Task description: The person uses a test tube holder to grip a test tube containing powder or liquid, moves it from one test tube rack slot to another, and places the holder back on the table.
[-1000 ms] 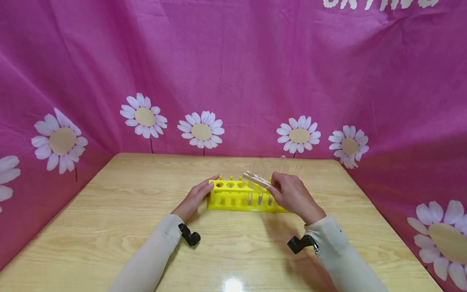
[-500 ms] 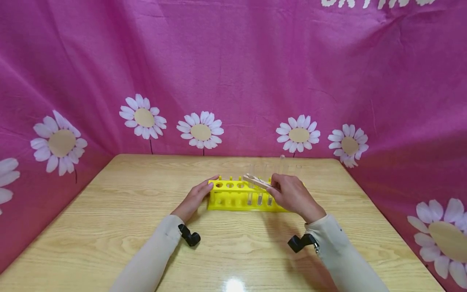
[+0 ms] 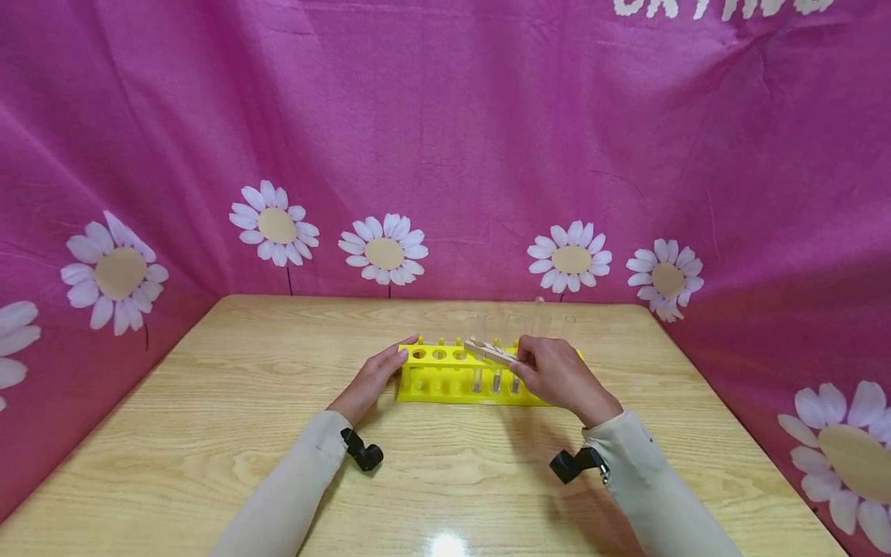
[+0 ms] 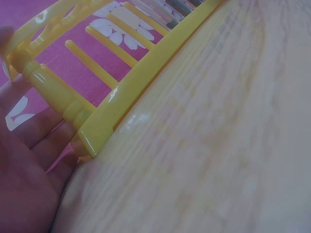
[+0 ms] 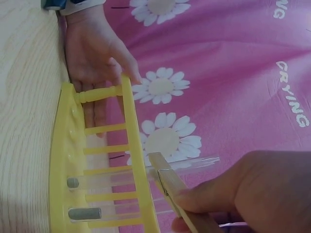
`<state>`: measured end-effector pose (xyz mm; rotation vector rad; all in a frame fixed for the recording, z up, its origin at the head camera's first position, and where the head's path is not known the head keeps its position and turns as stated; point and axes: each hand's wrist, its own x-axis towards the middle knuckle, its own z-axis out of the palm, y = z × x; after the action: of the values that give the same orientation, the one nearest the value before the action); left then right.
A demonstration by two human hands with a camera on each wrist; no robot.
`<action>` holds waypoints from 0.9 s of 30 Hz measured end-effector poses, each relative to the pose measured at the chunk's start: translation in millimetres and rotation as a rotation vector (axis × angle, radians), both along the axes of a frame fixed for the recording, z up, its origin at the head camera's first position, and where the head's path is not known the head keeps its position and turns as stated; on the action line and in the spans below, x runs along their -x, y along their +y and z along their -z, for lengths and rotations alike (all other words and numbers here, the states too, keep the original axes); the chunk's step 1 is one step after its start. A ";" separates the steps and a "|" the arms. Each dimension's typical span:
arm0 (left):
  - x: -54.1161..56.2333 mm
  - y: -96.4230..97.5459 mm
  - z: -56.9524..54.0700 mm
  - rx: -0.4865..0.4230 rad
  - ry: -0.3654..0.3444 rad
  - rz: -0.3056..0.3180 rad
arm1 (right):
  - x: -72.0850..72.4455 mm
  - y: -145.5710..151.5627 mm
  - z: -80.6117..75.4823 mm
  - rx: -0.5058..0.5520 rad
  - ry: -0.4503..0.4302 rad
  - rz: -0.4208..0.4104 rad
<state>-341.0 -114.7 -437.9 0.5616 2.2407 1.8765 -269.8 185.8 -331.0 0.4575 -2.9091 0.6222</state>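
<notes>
A yellow test tube rack (image 3: 445, 398) stands upright on the table. My left hand (image 3: 369, 379) holds its left end, thumb at the top corner and fingers along the end post (image 4: 53, 92). With thumb and fingers, my right hand (image 3: 560, 371) pinches a wooden test tube clamp (image 3: 496, 353) that has a metal spring. The clamp's far end lies over the rack's top bar, right at a clear test tube (image 5: 194, 165). That tube passes through a rack hole and has dark grey matter at its bottom. A second test tube (image 5: 87, 213) beside it holds more of the same.
To the right, more clear tubes rise behind my right hand, one with its rounded end (image 3: 539, 302) up. Three holes at the rack's left hold no tubes. A pink flowered cloth (image 3: 473, 155) hangs behind the wooden table (image 3: 445, 472).
My right hand and the clamp have come down slightly toward the rack's top bar. The left hand and the rack stay in place.
</notes>
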 end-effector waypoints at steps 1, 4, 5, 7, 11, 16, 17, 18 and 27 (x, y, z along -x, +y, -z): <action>-0.1 0.1 -0.1 -0.003 0.002 0.002 | -0.1 0.1 -0.1 0.001 -0.006 0.002; -0.4 0.4 -0.4 -0.007 0.001 0.003 | -0.2 0.0 -0.6 0.009 -0.039 0.015; -0.3 0.4 -0.5 -0.011 0.001 0.005 | -0.3 -0.1 -1.0 0.011 -0.049 0.019; -0.2 0.4 -0.7 -0.015 -0.001 0.011 | -0.3 -0.1 -1.9 0.018 -0.072 0.030; 0.2 0.0 -0.3 -0.017 -0.006 0.024 | 0.5 1.0 -2.1 0.034 -0.109 0.034; -0.7 -0.5 -1.3 -0.014 -0.019 0.035 | 1.2 0.9 -1.0 0.042 -0.138 0.027; -1.6 -0.5 -2.5 -0.012 -0.025 0.037 | 1.3 0.9 -0.6 0.038 -0.141 0.026; -4.3 -0.5 -6.0 -0.011 -0.030 0.040 | 1.3 0.9 -0.4 0.036 -0.147 0.026; -19.9 0.5 -29.4 0.000 -0.039 0.055 | 1.6 1.4 -1.0 0.020 -0.178 0.022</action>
<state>-321.1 -114.2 -408.5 0.5754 2.1786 1.8455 -271.4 187.2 -329.9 0.3848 -3.0669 0.7240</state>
